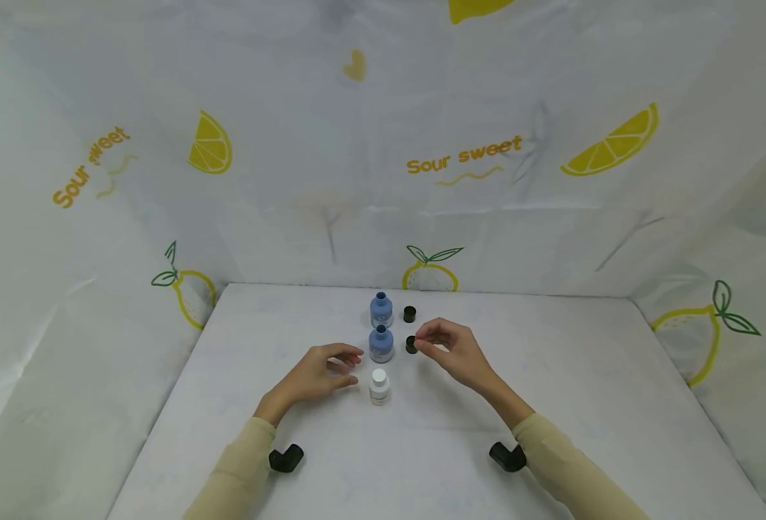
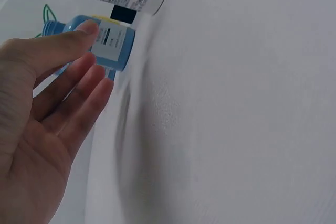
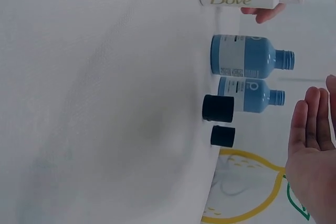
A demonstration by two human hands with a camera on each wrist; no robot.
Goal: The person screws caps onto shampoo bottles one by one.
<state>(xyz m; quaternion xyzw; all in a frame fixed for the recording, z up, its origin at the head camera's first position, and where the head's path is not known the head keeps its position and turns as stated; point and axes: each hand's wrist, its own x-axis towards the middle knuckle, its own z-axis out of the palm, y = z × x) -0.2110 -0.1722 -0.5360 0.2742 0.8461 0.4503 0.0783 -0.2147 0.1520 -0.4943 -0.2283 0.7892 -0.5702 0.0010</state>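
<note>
My left hand [image 1: 321, 372] hovers left of the bottles, fingers loosely bent, nothing in its grasp. Closest to its fingertips are the white Dove bottle [image 1: 379, 390], with its white cap on, and the nearer blue bottle [image 1: 381, 348]. A second blue bottle [image 1: 381, 312] stands upright behind; both blue ones have bare threaded necks. To their right, my right hand [image 1: 454, 354] is raised beside the nearer black cap [image 1: 410, 345] and overlaps it slightly in the head view. The right wrist view shows this hand's fingers [image 3: 312, 119] fairly straight, apart from both caps. The farther black cap [image 1: 410, 315] sits behind.
A white-covered table [image 1: 591, 361] carries the bottles and caps in a small central group. Behind it hangs a white sheet [image 1: 370, 238] printed with lemons and words. Black bent pieces [image 1: 286, 458] show next to both sleeves.
</note>
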